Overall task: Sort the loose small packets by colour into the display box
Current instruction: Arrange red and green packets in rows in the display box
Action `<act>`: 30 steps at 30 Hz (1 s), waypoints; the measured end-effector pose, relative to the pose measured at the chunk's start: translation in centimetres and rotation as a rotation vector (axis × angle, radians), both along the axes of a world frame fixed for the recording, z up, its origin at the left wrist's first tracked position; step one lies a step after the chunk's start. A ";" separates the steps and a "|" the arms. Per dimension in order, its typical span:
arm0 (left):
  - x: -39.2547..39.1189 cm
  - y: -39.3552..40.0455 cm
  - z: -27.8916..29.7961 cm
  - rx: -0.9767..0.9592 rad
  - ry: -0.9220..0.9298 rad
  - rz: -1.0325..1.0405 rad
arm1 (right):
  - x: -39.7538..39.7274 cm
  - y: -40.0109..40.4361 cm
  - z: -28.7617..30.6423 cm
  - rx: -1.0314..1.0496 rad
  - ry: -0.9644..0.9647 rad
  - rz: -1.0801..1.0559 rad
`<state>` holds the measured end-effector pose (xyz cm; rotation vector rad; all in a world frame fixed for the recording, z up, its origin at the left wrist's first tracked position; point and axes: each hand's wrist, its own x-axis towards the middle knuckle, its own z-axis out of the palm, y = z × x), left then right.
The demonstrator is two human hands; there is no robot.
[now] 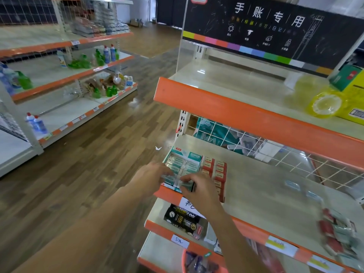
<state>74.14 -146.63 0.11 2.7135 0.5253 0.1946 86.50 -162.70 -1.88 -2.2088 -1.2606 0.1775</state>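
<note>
Head view: two bare hands meet over the front end of a teal display box [184, 154] that sits at the left corner of an orange-edged shelf [256, 186], just beside a red display box [215, 170]. The left hand [150, 177] lies palm-down across the box's front rows, its fingertips [169, 172] resting on the teal packets [180, 164] packed inside — whether they pinch one cannot be told through the motion blur. The right hand [199, 189] curls its fingers together around a single teal packet [187, 185], held at the box's front rim, touching the neighbouring row. Well apart, at the shelf's far right, a blurred heap of loose red and teal packets [338, 235] lies on the bare board. One shelf down — under the arms — stands a black battery pack [182, 218].
</note>
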 end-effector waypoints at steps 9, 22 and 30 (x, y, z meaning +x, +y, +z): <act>0.1 0.0 0.0 0.030 0.039 0.005 | 0.0 -0.4 0.4 0.001 0.006 0.012; 0.8 -0.5 0.3 0.082 0.105 0.023 | 0.0 -0.2 -0.2 0.057 0.003 -0.002; 1.5 -1.3 1.0 0.102 0.182 0.118 | 0.1 0.0 -0.4 0.053 0.000 -0.024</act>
